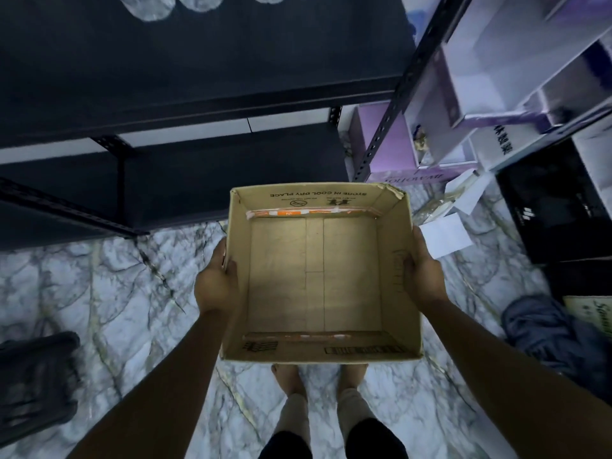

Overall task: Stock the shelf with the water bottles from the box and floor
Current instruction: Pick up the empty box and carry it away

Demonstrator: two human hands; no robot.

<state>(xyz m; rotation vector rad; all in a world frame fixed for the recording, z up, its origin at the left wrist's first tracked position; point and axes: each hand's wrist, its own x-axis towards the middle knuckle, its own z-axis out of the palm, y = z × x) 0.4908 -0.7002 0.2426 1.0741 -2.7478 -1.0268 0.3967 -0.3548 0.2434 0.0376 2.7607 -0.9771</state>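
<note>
I hold an open cardboard box (314, 273) in front of me above the marble floor; nothing lies inside it. My left hand (217, 279) grips its left wall, thumb over the rim. My right hand (422, 270) grips the right wall the same way. Ahead stands the dark metal shelf (198, 61). Clear water bottles (149, 6) show as pale round shapes on it along the top edge of the view.
A second rack (397, 94) at right holds purple and white boxes (496, 61). Black boxes (556, 200), paper scraps and grey cloth (543, 332) lie on the floor at right. A black crate (36, 376) sits at left. My bare feet (318, 376) are below the box.
</note>
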